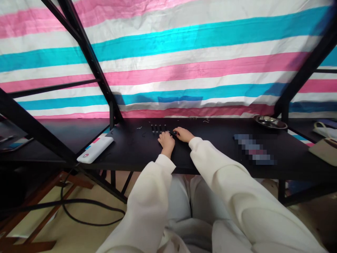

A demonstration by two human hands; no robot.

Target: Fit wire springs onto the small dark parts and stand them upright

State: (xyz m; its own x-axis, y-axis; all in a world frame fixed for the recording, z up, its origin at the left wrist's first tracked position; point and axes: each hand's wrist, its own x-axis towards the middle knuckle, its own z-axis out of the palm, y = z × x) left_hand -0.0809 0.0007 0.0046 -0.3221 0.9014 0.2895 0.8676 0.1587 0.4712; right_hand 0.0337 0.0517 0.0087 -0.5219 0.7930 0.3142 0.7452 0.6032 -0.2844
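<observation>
Several small black upright pieces (pixel 156 128) with pale lower ends stand in a short row on the black table; they are too small to name. My left hand (pixel 166 141) lies just in front of the right end of that row, fingers curled down. What its fingertips hold, if anything, is hidden. To its right, my right hand (pixel 183 134) is closed with its fingers pinched around a small dark piece (pixel 172 133), which shows in the gap between both hands. The exact kind of this piece cannot be made out.
A white power bank-like box (pixel 96 150) lies at the table's left edge. On the right are a round metal dish (pixel 271 122) and a blurred-out flat item (pixel 254 149). Thread scraps (pixel 206 120) lie near the back. Black frame posts (pixel 91 59) rise before a striped sheet (pixel 197 42).
</observation>
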